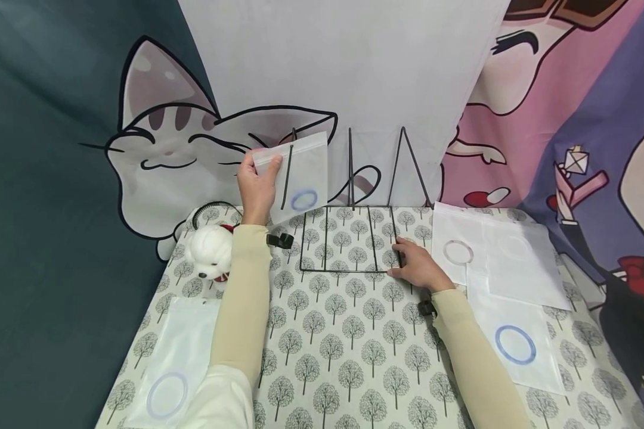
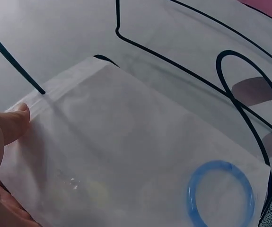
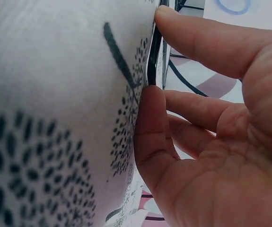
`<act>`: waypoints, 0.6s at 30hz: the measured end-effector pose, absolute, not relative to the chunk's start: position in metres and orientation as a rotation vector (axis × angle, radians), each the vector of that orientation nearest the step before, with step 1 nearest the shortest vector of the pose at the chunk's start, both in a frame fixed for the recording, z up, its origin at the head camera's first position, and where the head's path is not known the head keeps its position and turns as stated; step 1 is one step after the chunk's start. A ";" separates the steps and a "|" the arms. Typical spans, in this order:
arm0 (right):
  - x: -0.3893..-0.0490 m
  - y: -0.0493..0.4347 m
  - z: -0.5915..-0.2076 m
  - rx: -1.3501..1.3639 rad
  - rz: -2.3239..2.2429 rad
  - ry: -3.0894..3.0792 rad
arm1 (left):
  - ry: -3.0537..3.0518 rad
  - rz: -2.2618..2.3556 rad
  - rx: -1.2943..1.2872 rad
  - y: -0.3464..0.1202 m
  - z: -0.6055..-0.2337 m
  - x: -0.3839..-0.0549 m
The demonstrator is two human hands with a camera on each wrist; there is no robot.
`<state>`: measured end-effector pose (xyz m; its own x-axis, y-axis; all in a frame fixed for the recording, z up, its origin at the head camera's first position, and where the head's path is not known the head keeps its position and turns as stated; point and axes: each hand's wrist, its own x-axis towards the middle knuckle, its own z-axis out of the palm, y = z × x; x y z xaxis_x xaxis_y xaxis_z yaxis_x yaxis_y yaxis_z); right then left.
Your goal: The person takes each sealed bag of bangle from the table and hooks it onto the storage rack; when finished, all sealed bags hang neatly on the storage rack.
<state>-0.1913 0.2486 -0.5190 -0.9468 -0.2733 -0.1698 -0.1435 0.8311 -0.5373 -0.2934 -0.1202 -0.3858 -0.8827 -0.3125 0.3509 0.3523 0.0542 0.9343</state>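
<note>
My left hand (image 1: 259,190) pinches the top corner of a clear zip bag (image 1: 313,170) with a blue ring (image 2: 192,198) showing low in it. The bag is raised and tilted at the left upright of a black wire rack (image 1: 349,271). In the head view a dark rod runs across the front of the bag. In the left wrist view a rod's end meets the bag's top strip near my thumb. My right hand (image 1: 421,268) holds the rack's base at its front right corner, thumb and fingers at the wire (image 3: 152,66).
Several bags with rings, including a blue-ringed bag (image 1: 542,363), lie overlapping at the right. Another bag (image 1: 185,339) lies at the left front, partly under my left forearm. A white toy dog (image 1: 209,247) stands by that arm. A printed curtain (image 1: 354,59) hangs behind the tree-patterned cloth (image 1: 349,339).
</note>
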 end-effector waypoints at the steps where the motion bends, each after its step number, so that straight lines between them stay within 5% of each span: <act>1: -0.192 0.248 -0.519 -0.322 -0.783 2.774 | -1.871 -1.879 -0.035 -0.121 -0.385 -0.291; 18: -0.193 0.250 -0.521 -0.315 -0.771 2.767 | -1.793 -1.632 -0.176 -0.121 -0.337 -0.166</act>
